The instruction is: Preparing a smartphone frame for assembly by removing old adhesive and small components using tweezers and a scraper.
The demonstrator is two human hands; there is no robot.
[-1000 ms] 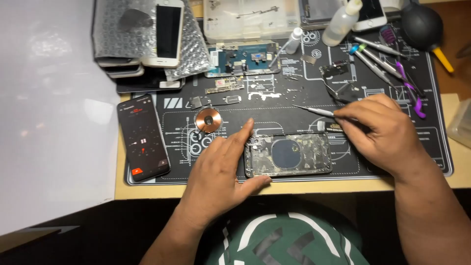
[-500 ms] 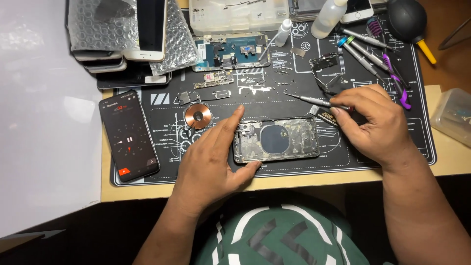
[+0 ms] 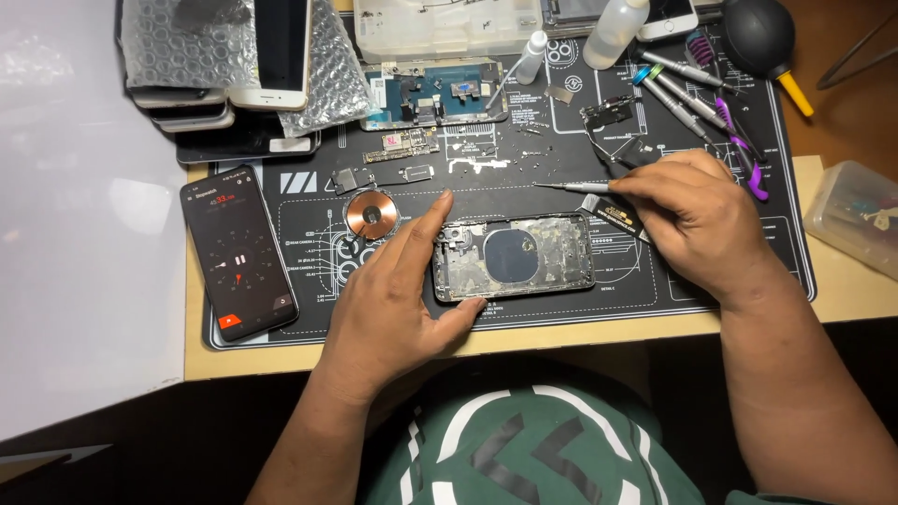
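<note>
Wooden bench under a black, white-printed rubber work mat (image 3: 486,182), lit warm; white sheet (image 3: 84,206) covering the left of the frame.

At mat centre, a gutted phone housing (image 3: 513,257): flat rounded rectangle, dark metal rim, inside mottled with grey adhesive residue, a dark round patch in the middle. Long axis running left to right across the frame, camera cut-out end toward the left.

Left hand (image 3: 398,299) spread flat, forefinger laid along the housing's left end and thumb pressed under its lower left corner, steadying rather than clenching. Right hand (image 3: 697,220) closed in a pinch around slim metal tweezers (image 3: 571,187), thin shaft pointing left, just above the housing's upper right edge; tip apart from it. Rear of the tweezers hidden inside the fingers.

Just left of the forefinger, a coppery disc of wound coil (image 3: 371,215). Further left, a lit dark phone (image 3: 239,252) lying upright. Upper left, stacked phones wrapped in bubble wrap (image 3: 196,37), partly cut off. Top centre, a blue-green circuit board (image 3: 435,93) in its frame and a clear plastic parts box (image 3: 435,23), cropped by the top edge. Upper right, screwdrivers (image 3: 687,84) with coloured caps and a black rubber blower (image 3: 760,36). Small loose parts across the mat too fine to identify.
</note>
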